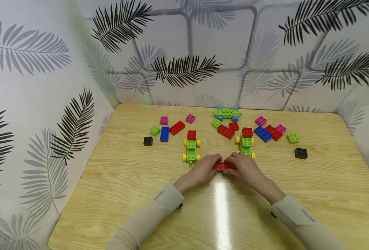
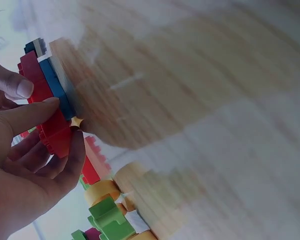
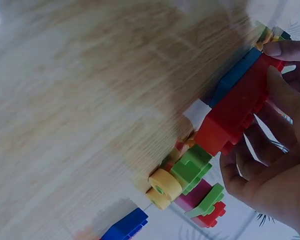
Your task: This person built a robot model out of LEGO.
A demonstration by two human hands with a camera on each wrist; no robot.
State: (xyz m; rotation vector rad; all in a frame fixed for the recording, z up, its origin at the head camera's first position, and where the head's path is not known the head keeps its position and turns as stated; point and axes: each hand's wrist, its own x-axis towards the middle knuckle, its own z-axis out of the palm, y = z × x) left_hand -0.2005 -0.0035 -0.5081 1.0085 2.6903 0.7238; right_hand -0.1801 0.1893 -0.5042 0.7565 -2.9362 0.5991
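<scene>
Two light sleeves, left (image 1: 153, 217) and right (image 1: 303, 217), come in from the bottom of the frame over the wood-grain table (image 1: 115, 180). Glare streak at lower centre.

Both hands just below frame centre: left hand (image 1: 204, 168) and right hand (image 1: 244, 168) each pinch one end of the same red brick (image 1: 221, 166). Wrist views show a lower blue brick (image 3: 235, 77) flush against its flat, studless side. Dark piece (image 2: 36, 46) near the far end in the left wrist view; can't tell if it's joined.

Next out, mid-frame: left wheeled base (image 1: 191, 152), green, yellow wheels, red block (image 1: 191, 135) on its far end. Right wheeled base (image 1: 245, 150) same build, with its own red block (image 1: 247, 132); right hand covers part of its near end.

Loose bricks beyond and to the sides:
- right of centre: black brick (image 1: 301, 153), green brick (image 1: 293, 138), blue brick (image 1: 262, 134), long red brick (image 1: 273, 132), two pink bricks (image 1: 280, 128)
- left of centre: same colours, same count, black one (image 1: 148, 141) outermost
- upper centre: one green (image 1: 216, 123), two red (image 1: 226, 131)

Farthest on the table, top centre: blue-wheeled green base (image 1: 227, 113). Leaf-print backdrop (image 1: 203, 93) behind.
</scene>
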